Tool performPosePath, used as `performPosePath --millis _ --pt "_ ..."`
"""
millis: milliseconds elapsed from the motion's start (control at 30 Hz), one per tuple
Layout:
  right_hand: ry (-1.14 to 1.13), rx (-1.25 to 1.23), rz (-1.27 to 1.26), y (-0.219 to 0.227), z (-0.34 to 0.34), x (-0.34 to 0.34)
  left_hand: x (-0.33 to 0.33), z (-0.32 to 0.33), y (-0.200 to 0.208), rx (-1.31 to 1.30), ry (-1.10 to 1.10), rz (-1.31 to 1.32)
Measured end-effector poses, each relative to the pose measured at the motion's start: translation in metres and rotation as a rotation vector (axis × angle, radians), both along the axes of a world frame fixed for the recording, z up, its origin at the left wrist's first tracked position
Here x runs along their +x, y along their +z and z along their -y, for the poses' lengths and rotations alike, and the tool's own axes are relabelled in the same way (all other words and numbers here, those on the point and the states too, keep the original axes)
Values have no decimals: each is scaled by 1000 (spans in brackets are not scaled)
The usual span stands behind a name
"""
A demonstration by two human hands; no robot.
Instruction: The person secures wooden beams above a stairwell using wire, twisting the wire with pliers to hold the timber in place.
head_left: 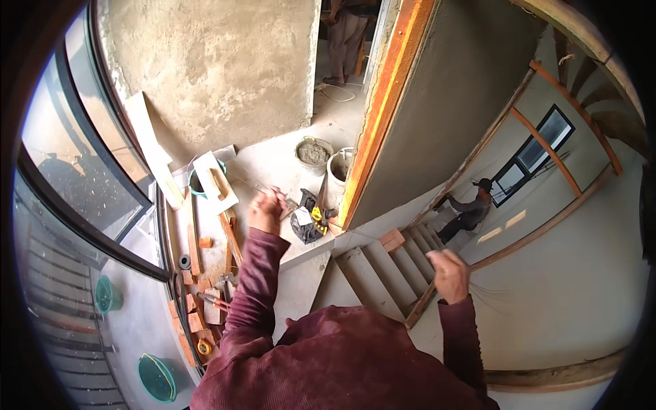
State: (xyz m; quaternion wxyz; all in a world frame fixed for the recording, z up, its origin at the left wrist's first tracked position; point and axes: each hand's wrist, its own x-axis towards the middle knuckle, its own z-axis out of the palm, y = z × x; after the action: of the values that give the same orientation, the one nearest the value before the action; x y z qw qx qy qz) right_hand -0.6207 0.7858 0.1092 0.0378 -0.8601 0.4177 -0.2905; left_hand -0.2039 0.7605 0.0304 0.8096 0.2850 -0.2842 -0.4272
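Note:
My left hand (266,210) is raised in front of me, its fingers closed. Thin wire (254,180) runs out past it toward the far left, apparently gripped in the fingers. Off to the right, above the stair side, my right hand (451,275) is curled shut. Fine strands (488,294) show beside it, but what its fingers hold is too small to make out. Just right of my left hand, on the landing floor, lies a black bag (306,229) with a yellow-handled saw (320,215) against it.
A mortar bucket (314,154) and a pale bucket (339,166) stand beside the orange wooden post (386,109). Stairs (372,280) descend on the right, where another person (468,210) is. Bricks (195,321), boards and pliers (213,299) lie along the window at left.

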Motion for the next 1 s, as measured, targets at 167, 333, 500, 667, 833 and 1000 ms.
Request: performPosePath --millis 167,333,500,667,833,1000 --pt "371 716 -146 31 -15 44 63 21 41 101 117 135" --pt "-99 38 213 52 15 4 86 4 -6 20 124 -252" --pt "-78 227 -223 0 35 -28 60 -23 66 -263 148 44" --pt "400 853 116 71 -1 -26 118 -18 59 -277 22 -177" --pt "-141 180 -9 46 -1 -18 94 -7 61 -381 48 -5" --pt "633 949 109 59 -23 -24 160 -17 39 -335 -209 -143"
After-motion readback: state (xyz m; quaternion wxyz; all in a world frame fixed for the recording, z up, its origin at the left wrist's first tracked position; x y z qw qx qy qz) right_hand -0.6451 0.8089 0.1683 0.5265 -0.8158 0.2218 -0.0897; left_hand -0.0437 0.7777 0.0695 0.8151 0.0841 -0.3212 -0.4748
